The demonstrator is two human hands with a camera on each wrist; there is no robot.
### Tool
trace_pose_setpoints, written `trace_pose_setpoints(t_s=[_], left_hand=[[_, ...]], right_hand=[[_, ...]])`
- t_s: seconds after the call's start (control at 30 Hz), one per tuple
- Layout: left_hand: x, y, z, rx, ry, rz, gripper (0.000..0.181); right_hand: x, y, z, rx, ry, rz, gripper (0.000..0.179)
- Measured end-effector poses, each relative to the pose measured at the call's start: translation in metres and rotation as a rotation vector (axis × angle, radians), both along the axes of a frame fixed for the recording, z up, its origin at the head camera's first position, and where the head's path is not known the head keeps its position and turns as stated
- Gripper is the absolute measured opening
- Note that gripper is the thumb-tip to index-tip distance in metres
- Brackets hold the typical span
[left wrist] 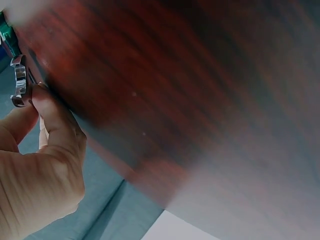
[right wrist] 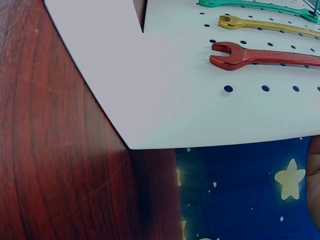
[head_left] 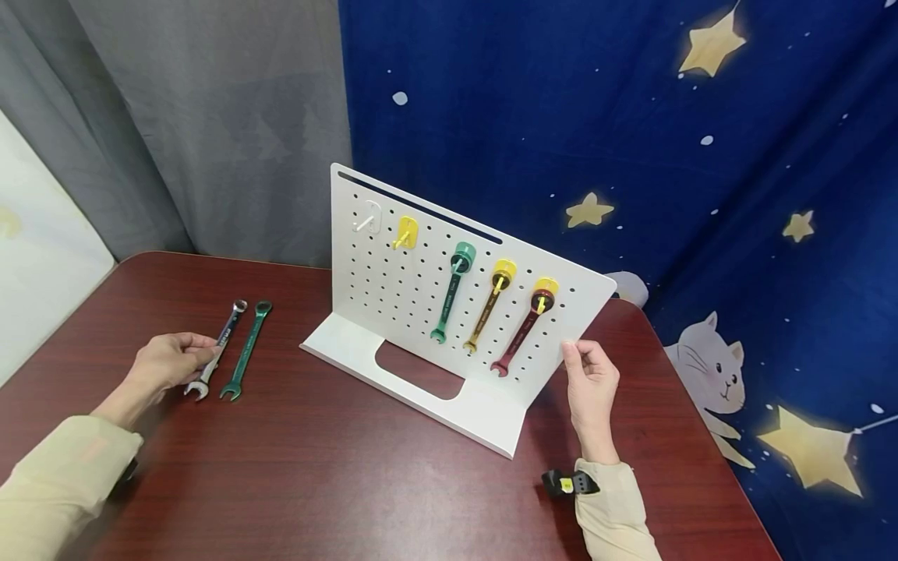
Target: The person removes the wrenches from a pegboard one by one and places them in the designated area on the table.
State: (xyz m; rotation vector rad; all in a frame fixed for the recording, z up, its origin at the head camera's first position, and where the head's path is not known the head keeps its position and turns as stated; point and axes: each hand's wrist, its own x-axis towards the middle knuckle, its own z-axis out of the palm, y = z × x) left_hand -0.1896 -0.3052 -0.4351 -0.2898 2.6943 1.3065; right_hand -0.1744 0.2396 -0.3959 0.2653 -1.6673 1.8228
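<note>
My left hand (head_left: 171, 362) pinches a silver combination wrench (head_left: 224, 343) by its lower part, near the open end, at the table's left. In the left wrist view thumb and finger meet at the chrome wrench (left wrist: 20, 82). A green combination wrench (head_left: 247, 351) lies just right of it. My right hand (head_left: 592, 386) grips the right edge of a white pegboard (head_left: 379, 273) between thumb and fingers. On the board's hooks hang a teal-green wrench (head_left: 447, 308), a gold wrench (head_left: 482, 318) and a dark red wrench (head_left: 517, 343), open ends down.
Left on the board, a white hook (head_left: 368, 218) and a yellow hook (head_left: 405, 234) hold nothing. The pegboard's base has a cut-out and stands on the reddish-brown table (head_left: 337, 483). Behind hang a grey curtain (head_left: 210, 117) and a blue star-patterned curtain (head_left: 491, 101).
</note>
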Motion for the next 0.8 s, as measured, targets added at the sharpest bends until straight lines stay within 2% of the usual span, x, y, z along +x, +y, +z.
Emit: trace_pose_setpoints(t_s=[0.23, 0.53, 0.8], left_hand=[[0.001, 0.002, 0.000, -0.045, 0.025, 0.021, 0.038], [0.002, 0.008, 0.001, -0.157, 0.059, 0.043, 0.032], [0.001, 0.010, 0.003, -0.245, 0.077, 0.030, 0.030]], right_hand=[[0.000, 0.000, 0.000, 0.002, 0.012, 0.002, 0.012], [0.001, -0.001, 0.000, -0.008, 0.003, -0.003, 0.016], [0.001, -0.001, 0.000, -0.009, 0.005, 0.008, 0.016]])
